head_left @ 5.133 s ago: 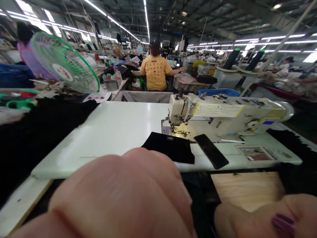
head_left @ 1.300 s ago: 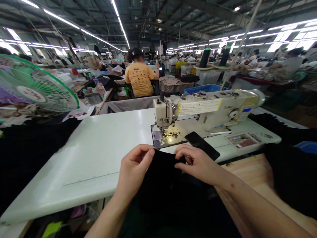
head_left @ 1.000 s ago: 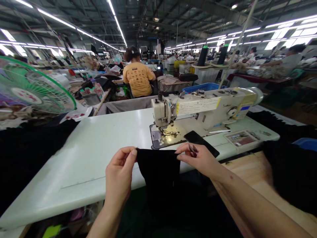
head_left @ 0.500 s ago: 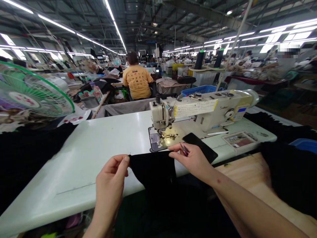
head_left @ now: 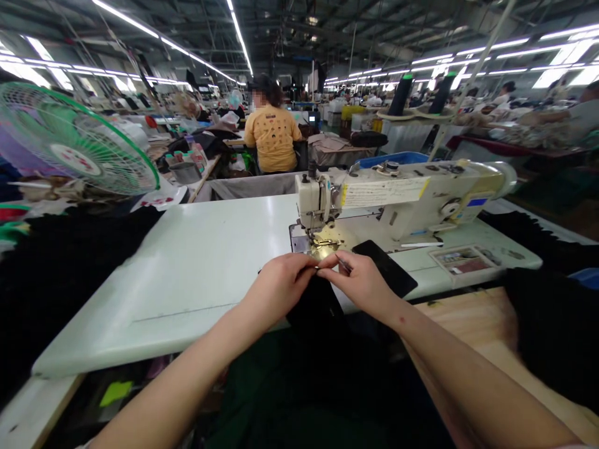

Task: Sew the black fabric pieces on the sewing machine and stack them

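Note:
Just in front of the sewing machine (head_left: pixel 402 193), my two hands meet at the upper edge of a piece of black fabric (head_left: pixel 318 305). My left hand (head_left: pixel 285 280) pinches that edge, its fingers close to those of the other hand. My right hand (head_left: pixel 360 277) grips the fabric's edge too, and a small pointed metal tool, perhaps thread snips (head_left: pixel 344 265), is tucked in its fingers. The fabric hangs over the table's front edge toward my lap. Behind my fingertips are the needle and the shiny needle plate (head_left: pixel 325 246).
A dark flat phone-like slab (head_left: pixel 386 268) lies on the pale table (head_left: pixel 206 249) right of my hands. Farther right is a small parts tray (head_left: pixel 465 260). A green fan (head_left: pixel 79 146) stands at left, dark cloth heaps (head_left: pixel 79 268) beside the table. Ahead sits a person in yellow (head_left: pixel 272 137).
My left hand has moved right along the fabric's edge, from the far left corner to beside my right hand. The view has turned slightly left.

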### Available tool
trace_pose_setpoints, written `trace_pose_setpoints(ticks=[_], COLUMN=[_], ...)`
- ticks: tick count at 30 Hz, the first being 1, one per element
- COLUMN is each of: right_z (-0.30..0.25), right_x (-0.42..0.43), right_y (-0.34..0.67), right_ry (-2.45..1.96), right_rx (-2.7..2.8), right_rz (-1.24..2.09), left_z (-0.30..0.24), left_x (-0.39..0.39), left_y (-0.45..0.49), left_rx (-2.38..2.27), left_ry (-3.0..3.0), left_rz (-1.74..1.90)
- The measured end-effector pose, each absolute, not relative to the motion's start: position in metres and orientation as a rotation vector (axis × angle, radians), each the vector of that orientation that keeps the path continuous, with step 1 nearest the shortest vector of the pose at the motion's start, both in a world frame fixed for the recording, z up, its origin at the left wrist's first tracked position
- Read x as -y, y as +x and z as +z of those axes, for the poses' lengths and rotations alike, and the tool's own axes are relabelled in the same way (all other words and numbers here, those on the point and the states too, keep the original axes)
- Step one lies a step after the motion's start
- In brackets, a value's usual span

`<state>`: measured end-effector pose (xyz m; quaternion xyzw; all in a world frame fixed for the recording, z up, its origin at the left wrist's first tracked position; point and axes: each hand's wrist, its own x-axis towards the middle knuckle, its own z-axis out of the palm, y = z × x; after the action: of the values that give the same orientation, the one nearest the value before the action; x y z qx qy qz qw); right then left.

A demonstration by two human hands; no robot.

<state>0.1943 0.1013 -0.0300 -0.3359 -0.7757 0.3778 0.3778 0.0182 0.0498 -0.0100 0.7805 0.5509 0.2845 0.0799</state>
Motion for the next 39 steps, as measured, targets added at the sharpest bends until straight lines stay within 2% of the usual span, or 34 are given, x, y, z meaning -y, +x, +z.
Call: trace_pose_setpoints(ticks=[6,10,18,24,39], right_z=[-0.048,-0.074,-0.099,-0.111,-0.11], right_x=[-0.115,-0.127,-0.139,-0.146,-0.156], right_y=[0.19,0.183,0.171,0.174,0.168], right_ry=[-0.912,-1.05,-1.278,-1.002,-1.032], right_rx=[1.765,1.933,2.24,2.582,2.646], right_rz=[1.207,1.264,0.841,0.277,0.257], left_z=[-0.022,-0.03,-0.076,-0.088,-0.087], left_x=[-0.062,-0.088,-0.161,-0.179,-0.202], left_y=[0.008,-0.006,-0.021,-0.017,-0.019], left_rx=[-1.498,-1.693,-1.952,-2.056,-2.114], left_ry=[2.373,2.16,1.949,1.844,1.757], left_rz=[0.834,0.82,0.6,0.549,0.464])
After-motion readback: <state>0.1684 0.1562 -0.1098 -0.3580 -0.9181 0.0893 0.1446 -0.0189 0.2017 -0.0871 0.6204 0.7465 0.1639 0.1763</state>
